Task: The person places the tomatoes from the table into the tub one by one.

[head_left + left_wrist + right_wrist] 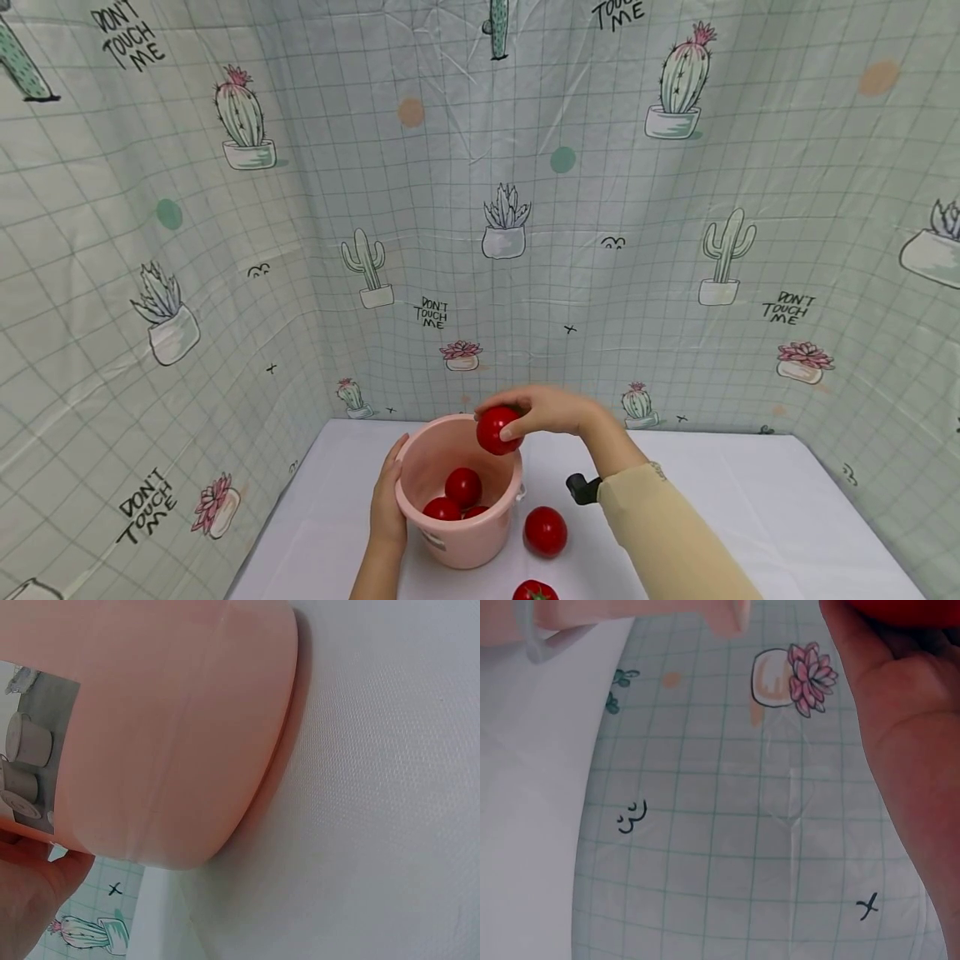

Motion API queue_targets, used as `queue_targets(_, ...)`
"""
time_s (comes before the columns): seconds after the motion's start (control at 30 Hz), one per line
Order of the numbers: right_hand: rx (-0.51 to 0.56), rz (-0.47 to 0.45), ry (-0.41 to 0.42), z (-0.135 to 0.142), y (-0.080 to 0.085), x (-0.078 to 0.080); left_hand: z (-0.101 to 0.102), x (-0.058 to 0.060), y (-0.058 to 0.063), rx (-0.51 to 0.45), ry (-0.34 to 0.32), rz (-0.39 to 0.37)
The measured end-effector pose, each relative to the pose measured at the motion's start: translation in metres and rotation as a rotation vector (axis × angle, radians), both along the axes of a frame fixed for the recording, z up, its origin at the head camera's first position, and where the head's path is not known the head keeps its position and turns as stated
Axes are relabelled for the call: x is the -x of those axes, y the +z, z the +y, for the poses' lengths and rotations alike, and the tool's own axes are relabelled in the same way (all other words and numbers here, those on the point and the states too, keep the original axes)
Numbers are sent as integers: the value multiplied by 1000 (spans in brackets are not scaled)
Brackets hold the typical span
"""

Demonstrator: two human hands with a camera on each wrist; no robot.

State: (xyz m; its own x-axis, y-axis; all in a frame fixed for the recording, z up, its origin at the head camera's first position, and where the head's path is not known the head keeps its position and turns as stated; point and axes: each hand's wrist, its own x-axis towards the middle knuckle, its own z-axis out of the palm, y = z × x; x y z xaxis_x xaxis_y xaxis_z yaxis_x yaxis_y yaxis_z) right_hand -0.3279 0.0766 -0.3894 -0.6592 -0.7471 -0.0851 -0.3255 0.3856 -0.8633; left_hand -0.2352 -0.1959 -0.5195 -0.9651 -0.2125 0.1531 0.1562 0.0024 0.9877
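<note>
The right grip [542,409] holds a tomato [492,432] (glossy red) between thumb [513,432] and fingers [501,397].

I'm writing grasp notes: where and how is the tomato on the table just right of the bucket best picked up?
Probably around its widest part, coming from above and the right. The tomato is ball-shaped, its top is uncovered, and the bucket stands close on its left, leaving less room there. The right hand would likely suit once free; it holds another tomato.
</note>
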Motion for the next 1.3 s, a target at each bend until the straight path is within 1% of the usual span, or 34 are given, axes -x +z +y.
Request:
queue_targets(0.2,-23,-20,42,-11,1,2,-1,0,0,-12,0,-5)
queue_targets(0.37,-66,-7,75,-19,5,3,-1,0,0,-21,-12,-9)
queue_targets(0.63,-178,93,83,-32,8,3,-1,1,-1,-19,-5,-20)
queue_targets(0.77,-176,72,121,-39,7,3,-2,1,0,-23,-15,-9)
queue_targets(0.87,-178,63,134,-44,7,2,-2,1,2,-26,-20,-7)
queue_targets(1.07,-250,128,163,-58,6,0,-1,1,1,-30,-19,-12)
queue_targets(1.2,-295,125,181,-67,4,-1,0,0,2,-28,-14,-23)
queue_targets(1.3,-313,105,190,-72,3,-1,0,-1,2,-36,-15,-19)
